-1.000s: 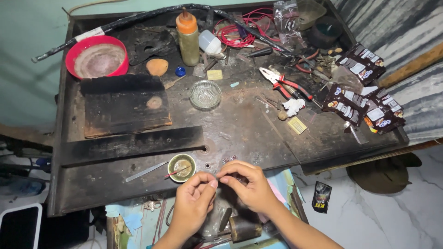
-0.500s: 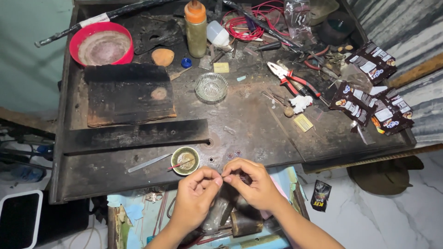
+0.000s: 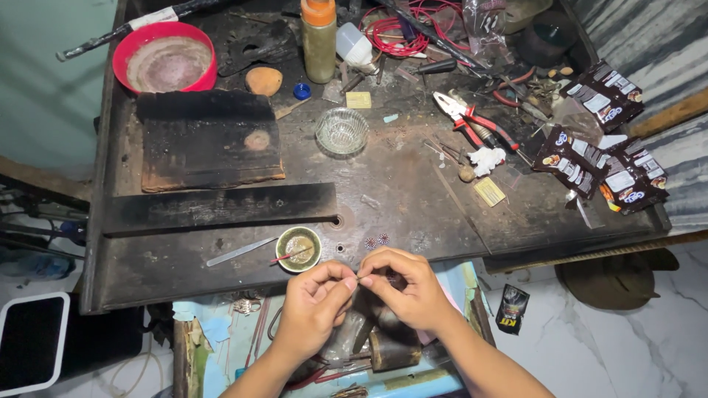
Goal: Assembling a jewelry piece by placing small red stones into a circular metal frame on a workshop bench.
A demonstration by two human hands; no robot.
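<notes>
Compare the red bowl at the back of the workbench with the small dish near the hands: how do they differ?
The red bowl is much larger than the small dish. The red bowl sits at the far left corner; the small dish lies close to the left hand. Only the small dish has a thin stick resting in it. Both are round and open.

Both hands are seen at the near edge of the dark workbench (image 3: 221,273). A tiny piece, too small to identify, is pinched between the fingertips of the left hand (image 3: 313,298) and the right hand (image 3: 409,287), which are pressed together. Just beyond them, two small round studded pieces (image 3: 376,241) are laid on the bench. Left of those, a small green dish (image 3: 299,248) is set, with a thin stick rested in it.
</notes>
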